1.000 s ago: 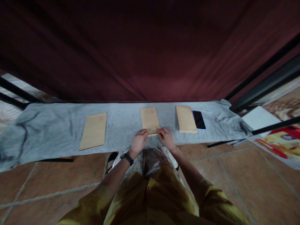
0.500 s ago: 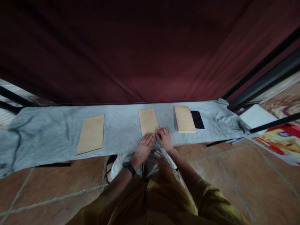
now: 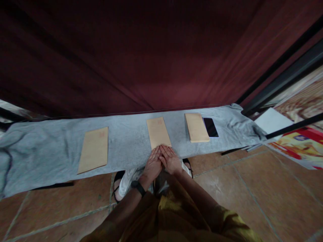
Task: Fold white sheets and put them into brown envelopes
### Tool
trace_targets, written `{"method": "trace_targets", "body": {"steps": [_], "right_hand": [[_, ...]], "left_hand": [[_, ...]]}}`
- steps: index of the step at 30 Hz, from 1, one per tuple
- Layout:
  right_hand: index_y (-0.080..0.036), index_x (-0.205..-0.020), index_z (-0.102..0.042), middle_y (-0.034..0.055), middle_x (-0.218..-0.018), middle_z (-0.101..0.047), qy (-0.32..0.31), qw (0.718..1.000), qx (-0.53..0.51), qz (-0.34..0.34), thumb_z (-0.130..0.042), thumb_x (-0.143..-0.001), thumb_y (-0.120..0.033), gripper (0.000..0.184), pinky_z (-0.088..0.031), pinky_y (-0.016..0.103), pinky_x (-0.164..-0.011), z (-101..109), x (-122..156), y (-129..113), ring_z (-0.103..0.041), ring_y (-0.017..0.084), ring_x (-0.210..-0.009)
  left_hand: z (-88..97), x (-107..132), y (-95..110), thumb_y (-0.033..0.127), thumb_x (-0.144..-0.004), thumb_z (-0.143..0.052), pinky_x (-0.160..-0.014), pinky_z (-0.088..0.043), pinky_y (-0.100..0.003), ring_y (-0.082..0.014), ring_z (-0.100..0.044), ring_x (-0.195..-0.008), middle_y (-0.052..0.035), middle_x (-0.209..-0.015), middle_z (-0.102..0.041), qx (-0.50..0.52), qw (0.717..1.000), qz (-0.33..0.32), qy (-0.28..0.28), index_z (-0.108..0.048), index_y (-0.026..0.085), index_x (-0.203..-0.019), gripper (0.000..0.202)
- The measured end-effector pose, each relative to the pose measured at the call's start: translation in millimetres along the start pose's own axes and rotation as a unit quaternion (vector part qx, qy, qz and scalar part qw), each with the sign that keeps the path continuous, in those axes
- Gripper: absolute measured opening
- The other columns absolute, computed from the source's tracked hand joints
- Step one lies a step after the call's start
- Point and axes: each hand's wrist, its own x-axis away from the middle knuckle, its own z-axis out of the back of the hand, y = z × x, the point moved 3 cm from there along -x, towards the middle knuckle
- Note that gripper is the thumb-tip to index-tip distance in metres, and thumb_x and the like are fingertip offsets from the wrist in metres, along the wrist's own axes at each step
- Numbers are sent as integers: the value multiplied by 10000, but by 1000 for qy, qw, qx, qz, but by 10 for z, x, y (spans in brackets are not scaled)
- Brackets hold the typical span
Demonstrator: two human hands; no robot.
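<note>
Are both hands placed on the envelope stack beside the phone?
No, the left hand and right hand rest on the near end of the middle envelope.

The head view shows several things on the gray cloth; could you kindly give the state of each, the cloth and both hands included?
Middle envelope: flat, near end hidden under the hands
Left envelope: lying flat
Envelope stack: lying flat
Phone: flat, screen dark
Gray cloth: spread out, wrinkled toward its ends
Left hand: fingers extended
Right hand: fingers extended

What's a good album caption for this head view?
Left hand and right hand together on the near end of a brown paper envelope, over grey cloth.
</note>
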Motion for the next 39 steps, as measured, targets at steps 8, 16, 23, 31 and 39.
{"method": "trace_targets", "body": {"steps": [8,16,23,31,39], "right_hand": [[-119,-1535,-432,133,-1575,-453,1,998,63,-6,-411,-1058,-327,521,-293,456,-1241,153,112,248,-418,242,-1466],[-125,-1501,-481,138,-1536,-508,12,994,96,-41,-417,-1062,-299,477,-275,454,-1237,277,148,255,-470,243,-1423],[-119,-1472,-515,154,-1513,-533,24,992,101,-66,-414,-1056,-285,459,-263,477,-1228,227,126,220,-465,265,-1423],[-96,-1466,-527,167,-1514,-527,41,994,61,-83,-405,-1052,-291,474,-268,517,-1237,227,117,213,-456,292,-1430],[-123,-1554,-398,112,-1581,-453,0,1000,11,-5,-395,-1068,-345,534,-270,431,-1255,58,2,4,-404,220,-1474]], "left_hand": [[204,23,26,369,-1018,-414,-1236,-327,-482,-277,-334,-1516,-187,-1587,-430,-45,999,-2,4,-414,66,-1522,588],[350,141,-137,403,-1015,-429,-1253,-287,-489,-278,-381,-1493,-179,-1556,-469,-72,997,33,16,-453,74,-1510,595],[268,-35,89,332,-1019,-404,-1240,-322,-468,-271,-343,-1512,-182,-1592,-419,-70,997,13,9,-415,63,-1525,573],[184,-121,99,346,-993,-457,-1230,-348,-464,-283,-380,-1494,-184,-1562,-471,-18,1000,5,-4,-449,79,-1495,569],[106,-52,34,133,-910,-386,-1250,-318,-456,-268,-333,-1516,-212,-1574,-441,-20,1000,16,-18,-417,18,-1505,607]]}}
